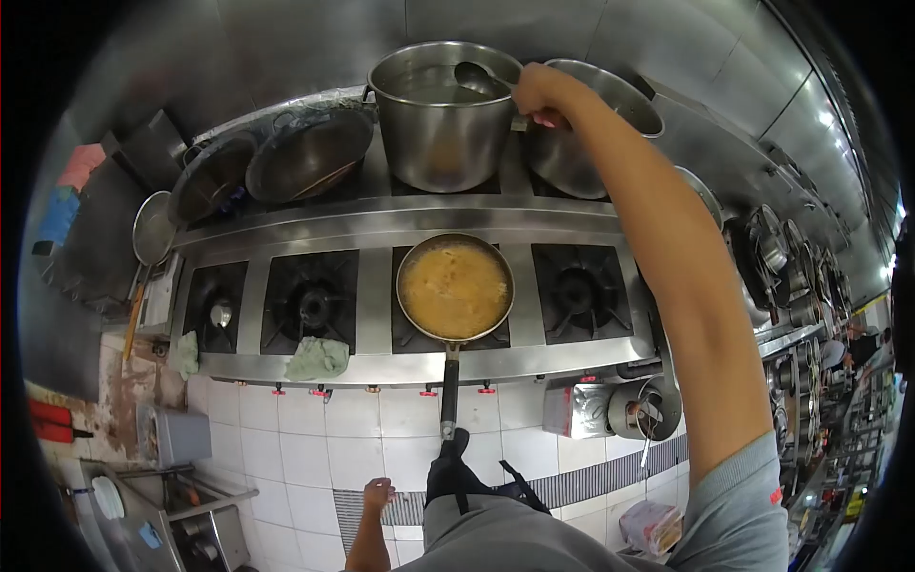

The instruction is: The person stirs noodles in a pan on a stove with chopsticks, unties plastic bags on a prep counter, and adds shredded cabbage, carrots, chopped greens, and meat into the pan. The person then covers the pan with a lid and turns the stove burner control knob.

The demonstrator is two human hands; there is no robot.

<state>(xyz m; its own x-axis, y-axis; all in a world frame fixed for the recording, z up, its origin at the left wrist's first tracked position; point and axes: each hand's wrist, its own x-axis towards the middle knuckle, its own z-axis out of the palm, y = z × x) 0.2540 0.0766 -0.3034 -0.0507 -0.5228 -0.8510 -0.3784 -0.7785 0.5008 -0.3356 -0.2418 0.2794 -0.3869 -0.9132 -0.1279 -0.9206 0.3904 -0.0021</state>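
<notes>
While right fingers (528,92) grip a ladle (474,77) at a stockpot (442,138), left fingers (383,484) loose, pan (450,389) between, cloth (319,358) by burner (313,307).

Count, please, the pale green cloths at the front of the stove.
2: the larger cloth lies in front of the burner left of the frying pan; the smaller cloth is at the left front corner of the stove. The right arm could hide another.

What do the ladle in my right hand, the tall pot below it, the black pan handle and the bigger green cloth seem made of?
Ladle: probably metal; dark, with a faint sheen.
Tall pot: metal, likely stainless steel or aluminium; silvery, softly reflective.
Pan handle: perhaps plastic; plain black grip.
Green cloth: fabric, fibre unclear; matte, crumpled folds.
</notes>
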